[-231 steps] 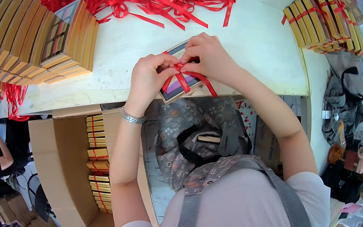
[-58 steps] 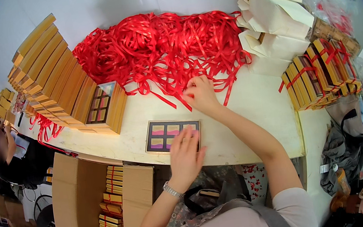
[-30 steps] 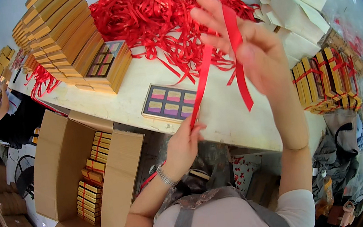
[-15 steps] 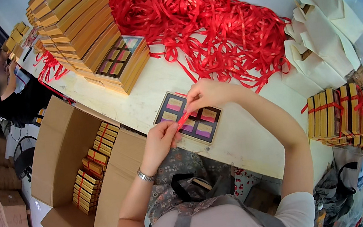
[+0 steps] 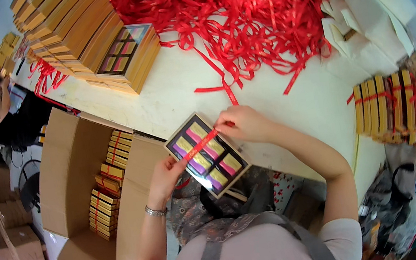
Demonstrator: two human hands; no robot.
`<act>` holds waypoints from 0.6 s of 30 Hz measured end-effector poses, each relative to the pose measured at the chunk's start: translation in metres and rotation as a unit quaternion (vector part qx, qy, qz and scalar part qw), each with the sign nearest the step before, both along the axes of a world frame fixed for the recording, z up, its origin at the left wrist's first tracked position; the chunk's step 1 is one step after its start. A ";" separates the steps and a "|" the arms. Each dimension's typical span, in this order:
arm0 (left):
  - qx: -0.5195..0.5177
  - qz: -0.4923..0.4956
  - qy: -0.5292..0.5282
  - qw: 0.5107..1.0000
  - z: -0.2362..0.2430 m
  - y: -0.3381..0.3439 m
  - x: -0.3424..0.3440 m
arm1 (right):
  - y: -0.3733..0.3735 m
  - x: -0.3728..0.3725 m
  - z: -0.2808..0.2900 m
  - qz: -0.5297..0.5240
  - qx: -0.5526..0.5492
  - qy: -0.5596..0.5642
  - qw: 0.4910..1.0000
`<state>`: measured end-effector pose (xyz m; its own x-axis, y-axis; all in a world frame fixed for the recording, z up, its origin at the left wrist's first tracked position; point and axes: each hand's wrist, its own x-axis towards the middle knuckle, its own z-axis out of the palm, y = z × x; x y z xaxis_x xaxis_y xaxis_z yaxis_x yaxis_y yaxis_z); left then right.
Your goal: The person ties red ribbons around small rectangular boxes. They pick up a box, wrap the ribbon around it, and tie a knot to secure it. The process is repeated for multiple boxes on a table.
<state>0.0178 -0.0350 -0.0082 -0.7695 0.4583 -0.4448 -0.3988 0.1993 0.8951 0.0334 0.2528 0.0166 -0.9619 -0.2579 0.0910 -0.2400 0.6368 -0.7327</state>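
Flat rectangular gift box (image 5: 206, 154), glossy window over pink and gold cells, at the bench's (image 5: 289, 102) near edge. Our left hand (image 5: 163, 173) and right hand (image 5: 241, 123) each pinch an end of a satin red ribbon (image 5: 200, 144) taut across its lid

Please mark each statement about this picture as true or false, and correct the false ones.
1. A red ribbon lies stretched across the windowed box. True.
2. The left hand and the right hand each hold one end of it. True.
3. The cardboard carton beside the table is empty. False: boxes tied with ribbon stand stacked inside it.
4. The loose ribbon pile is blue. False: it is red.
5. The tied boxes at the person's right stand on edge. True.
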 end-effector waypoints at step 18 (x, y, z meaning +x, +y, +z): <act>0.275 -0.659 0.319 0.623 0.066 0.010 0.050 | -0.092 0.228 0.034 0.193 -0.174 -0.042 0.965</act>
<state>0.0674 -0.0247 0.0577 0.4967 0.8271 0.2630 0.2580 -0.4301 0.8651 0.2614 0.1605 0.0502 -0.8084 -0.5658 0.1622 -0.3401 0.2240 -0.9133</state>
